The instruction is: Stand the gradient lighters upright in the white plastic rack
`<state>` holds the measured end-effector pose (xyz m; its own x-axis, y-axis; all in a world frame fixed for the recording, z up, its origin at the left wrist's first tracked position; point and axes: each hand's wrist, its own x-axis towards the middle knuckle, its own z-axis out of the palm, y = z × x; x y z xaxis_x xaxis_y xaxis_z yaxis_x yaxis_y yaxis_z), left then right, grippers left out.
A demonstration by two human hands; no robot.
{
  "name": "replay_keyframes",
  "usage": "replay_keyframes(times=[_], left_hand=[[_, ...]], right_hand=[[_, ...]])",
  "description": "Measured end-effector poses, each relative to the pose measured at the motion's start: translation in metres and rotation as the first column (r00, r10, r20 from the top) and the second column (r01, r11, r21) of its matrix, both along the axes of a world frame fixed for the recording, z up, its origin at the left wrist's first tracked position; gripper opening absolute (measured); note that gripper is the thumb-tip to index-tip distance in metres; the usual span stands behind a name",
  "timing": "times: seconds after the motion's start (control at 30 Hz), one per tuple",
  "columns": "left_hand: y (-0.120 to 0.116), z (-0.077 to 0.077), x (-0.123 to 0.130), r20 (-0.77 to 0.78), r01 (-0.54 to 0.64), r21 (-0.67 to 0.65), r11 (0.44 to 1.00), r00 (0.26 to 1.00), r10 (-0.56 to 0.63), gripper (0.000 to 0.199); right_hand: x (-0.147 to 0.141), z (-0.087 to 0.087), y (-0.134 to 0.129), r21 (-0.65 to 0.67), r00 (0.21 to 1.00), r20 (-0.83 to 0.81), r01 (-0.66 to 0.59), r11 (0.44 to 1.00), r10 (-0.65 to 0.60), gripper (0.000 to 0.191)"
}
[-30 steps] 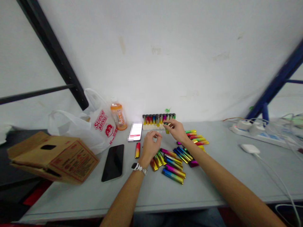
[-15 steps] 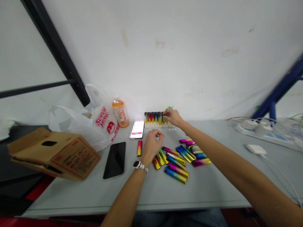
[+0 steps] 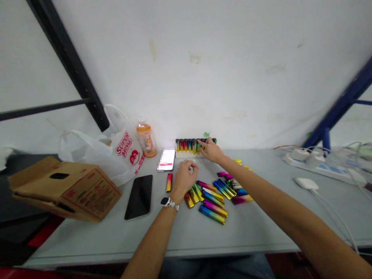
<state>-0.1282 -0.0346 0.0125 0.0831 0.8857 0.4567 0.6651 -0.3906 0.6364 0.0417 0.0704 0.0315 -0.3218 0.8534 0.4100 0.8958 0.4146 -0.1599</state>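
My left hand (image 3: pixel 185 176), with a watch on its wrist, hovers over the table in front of the white rack (image 3: pixel 186 154). Its thumb and forefinger curl together, and whatever they may hold is hidden. At the rack, the fingers of my right hand (image 3: pixel 212 151) are spread over the tops of the lighters standing there, touching or very close to them. Upright lighters (image 3: pixel 186 145) with black tops fill a row in the rack; my right hand covers some. Several shiny multicoloured lighters (image 3: pixel 212 214) lie loose below my hands, and a red-yellow lighter (image 3: pixel 169 182) lies apart on the left.
A dark tablet or large phone (image 3: pixel 139 197) and a lit phone (image 3: pixel 166 159) lie left of my hands. Further left are an orange drink bottle (image 3: pixel 147 139), a white plastic bag (image 3: pixel 116 166) and a cardboard box (image 3: pixel 75 190). A power strip (image 3: pixel 322 166) and white charger (image 3: pixel 306 183) lie right.
My right hand has moved slightly, its fingers going from a pinch at a lighter's top to spread over the row. My left hand keeps its curled pose. The view has shifted slightly.
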Motion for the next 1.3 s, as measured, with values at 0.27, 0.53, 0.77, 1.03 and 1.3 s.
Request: replay_keyframes(times=[0.27,0.53,0.77,1.03,1.3], left_hand=[[-0.002,-0.007,0.003,-0.152,-0.014,0.04,0.999,0.988,0.02,0.02],[-0.019,0.006,0.016,-0.322,-0.077,0.056,0.995,0.942,0.091,0.025],[-0.094,-0.014,0.036,-0.489,0.129,0.036,0.991,0.867,-0.096,0.08],[-0.057,-0.021,0.062,-0.568,0.126,-0.015,0.992,0.815,-0.112,0.067],[-0.034,-0.009,0.056,-0.56,0.12,0.03,0.992,0.825,-0.083,0.058]], right_hand=[[-0.002,-0.015,-0.076,-0.007,0.978,-0.154,-0.142,0.99,0.139,0.032],[0.023,-0.012,-0.144,0.016,0.999,-0.028,0.045,0.999,-0.044,0.05],[0.073,-0.024,-0.152,-0.139,0.943,-0.043,0.32,0.937,-0.329,0.064],[0.064,-0.035,-0.133,-0.238,0.945,-0.02,0.313,0.919,-0.327,0.06],[0.047,-0.031,-0.121,-0.256,0.927,-0.092,0.33,0.908,-0.363,0.062]])
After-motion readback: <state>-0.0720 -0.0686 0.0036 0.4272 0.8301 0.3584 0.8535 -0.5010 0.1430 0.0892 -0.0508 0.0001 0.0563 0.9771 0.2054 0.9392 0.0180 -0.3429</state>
